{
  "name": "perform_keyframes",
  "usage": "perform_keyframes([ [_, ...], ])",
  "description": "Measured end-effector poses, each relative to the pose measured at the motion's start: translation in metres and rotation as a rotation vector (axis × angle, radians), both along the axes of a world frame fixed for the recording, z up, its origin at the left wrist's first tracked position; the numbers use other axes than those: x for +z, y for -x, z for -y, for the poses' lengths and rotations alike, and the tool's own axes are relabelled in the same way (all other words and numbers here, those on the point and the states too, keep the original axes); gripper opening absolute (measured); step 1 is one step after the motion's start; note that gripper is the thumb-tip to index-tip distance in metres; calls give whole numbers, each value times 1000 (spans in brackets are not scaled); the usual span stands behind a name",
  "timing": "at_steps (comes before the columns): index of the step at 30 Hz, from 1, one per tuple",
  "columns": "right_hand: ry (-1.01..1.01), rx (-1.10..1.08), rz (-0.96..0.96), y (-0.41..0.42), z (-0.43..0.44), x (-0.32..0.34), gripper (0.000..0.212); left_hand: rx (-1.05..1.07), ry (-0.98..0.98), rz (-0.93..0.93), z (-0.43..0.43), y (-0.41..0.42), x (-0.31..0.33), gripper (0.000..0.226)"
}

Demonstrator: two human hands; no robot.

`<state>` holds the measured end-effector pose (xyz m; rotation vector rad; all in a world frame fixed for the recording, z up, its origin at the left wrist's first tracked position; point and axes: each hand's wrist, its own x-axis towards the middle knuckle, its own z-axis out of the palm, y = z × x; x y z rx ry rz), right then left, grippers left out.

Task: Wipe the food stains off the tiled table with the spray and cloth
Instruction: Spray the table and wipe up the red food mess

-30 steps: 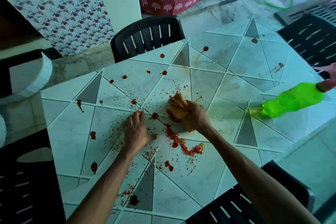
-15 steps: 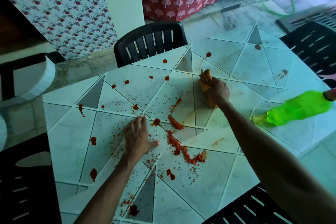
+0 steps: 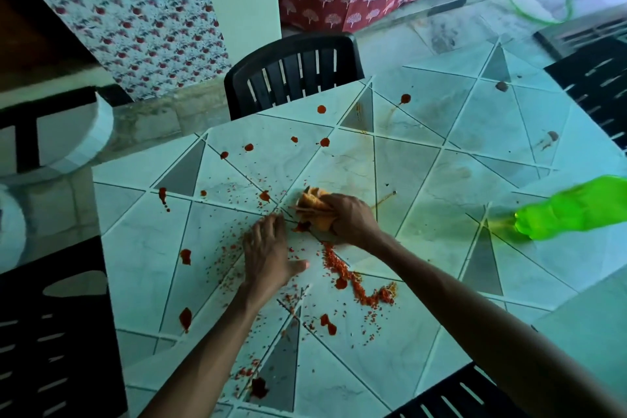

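The tiled table [image 3: 441,132] is pale marble with grey triangles, spattered with red food stains. A thick ridge of red crumbs [image 3: 356,285] lies just below my hands. My right hand [image 3: 353,219] grips a bunched orange cloth [image 3: 314,205] and presses it on the table near the middle. My left hand [image 3: 268,254] rests flat on the tiles beside it, fingers straight, fingertips close to the cloth. A bright green spray bottle [image 3: 573,207] lies on its side at the right edge, its top cut off by the frame.
A black plastic chair [image 3: 291,71] stands at the far side of the table. More black chairs sit at the left [image 3: 51,332], the right [image 3: 597,92] and the near right [image 3: 458,394]. Red blobs [image 3: 185,256] dot the left tiles.
My right hand has pulled the cloth back from the far middle of the table to right beside my left hand. The left hand has stayed planted. The camera view has shifted slightly.
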<state>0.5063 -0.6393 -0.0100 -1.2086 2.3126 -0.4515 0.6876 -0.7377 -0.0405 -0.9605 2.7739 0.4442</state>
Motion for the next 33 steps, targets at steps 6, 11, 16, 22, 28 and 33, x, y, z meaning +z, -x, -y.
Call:
perform_keyframes([
  [6,109,-91,83,10,-17,15,19,-21,-4,-11,2,-4,-1,114],
  [11,243,-287,66,63,-6,40,33,53,-43,-125,14,0,7,87],
  [16,218,-523,-65,125,26,38,33,111,-51,-228,45,4,10,58],
  [22,98,-690,-122,169,68,27,50,91,-14,-216,67,2,4,46],
  [28,33,-347,-95,130,91,13,37,90,-31,-213,69,-3,1,44],
  [33,25,-202,-66,51,82,8,36,69,-25,-246,68,-8,1,46],
])
